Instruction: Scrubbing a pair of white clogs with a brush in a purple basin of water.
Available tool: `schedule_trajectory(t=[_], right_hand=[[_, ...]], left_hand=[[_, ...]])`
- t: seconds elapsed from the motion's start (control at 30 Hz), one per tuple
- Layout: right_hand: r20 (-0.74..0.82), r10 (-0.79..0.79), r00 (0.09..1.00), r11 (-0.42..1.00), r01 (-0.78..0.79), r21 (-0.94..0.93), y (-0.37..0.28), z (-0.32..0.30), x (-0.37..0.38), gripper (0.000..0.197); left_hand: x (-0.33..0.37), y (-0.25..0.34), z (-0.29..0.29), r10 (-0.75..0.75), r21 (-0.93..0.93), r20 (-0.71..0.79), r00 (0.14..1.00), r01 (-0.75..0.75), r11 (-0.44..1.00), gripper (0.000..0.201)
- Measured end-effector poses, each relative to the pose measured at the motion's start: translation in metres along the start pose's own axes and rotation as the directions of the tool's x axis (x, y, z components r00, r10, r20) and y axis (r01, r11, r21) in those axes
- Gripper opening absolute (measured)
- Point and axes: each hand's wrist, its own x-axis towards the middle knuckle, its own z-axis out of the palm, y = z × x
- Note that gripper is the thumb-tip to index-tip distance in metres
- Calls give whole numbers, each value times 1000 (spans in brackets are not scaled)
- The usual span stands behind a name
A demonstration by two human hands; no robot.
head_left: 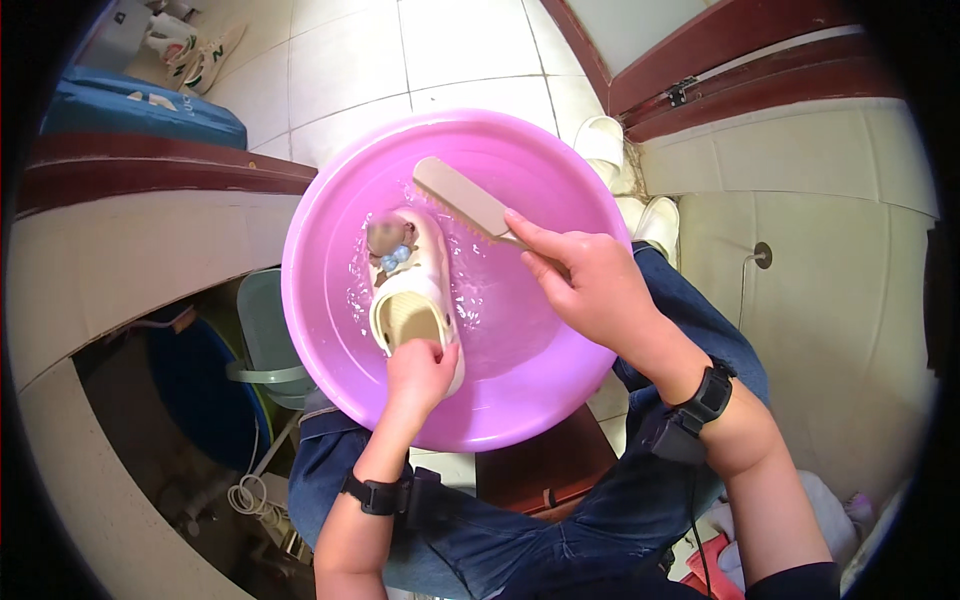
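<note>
**Pale clog (432,262) gripped at the heel as brush (462,198) hovers beside its toe**

We see the cream clog at the left of a pink basin (480,428), surrounded by rippling water (500,318), its toe pointing away from the person. A round brownish ornament (388,236), blurred, and a small blue bow (397,258) sit on its upper. The left hand (420,375) grasps the clog by its heel end, fingers curled at the opening, so we find most of the shoe stretching ahead of that hand.

To the right, the right hand (595,285) closes around the brush's handle, index finger extended along it. From this hand, we see the clog off to the left, with the brush head between them, bristles down; whether they touch the shoe we cannot tell.

Black straps (690,410) circle both forearms. We note the basin between two knees in blue jeans (490,540), with white slippers (657,225) past its right edge. Farther out, sneakers (205,65) and a blue case (145,115) stand on the tiled floor (350,50).
</note>
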Motion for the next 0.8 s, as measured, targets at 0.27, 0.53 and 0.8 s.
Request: schedule_trajectory(t=[0.27,0.53,0.8], right_hand=[[10,53,999,998,-53,-14,5,-6,9,39],[-12,31,999,998,-31,-55,9,-2,9,38],[-45,-15,999,1000,14,-25,12,-1,7,33]], left_hand=[[6,-17,11,61,-108,-317,946,-100,989,17],[12,-13,9,105,-106,-345,933,-150,983,57],[17,4,-6,-275,-952,114,955,184,243,41]])
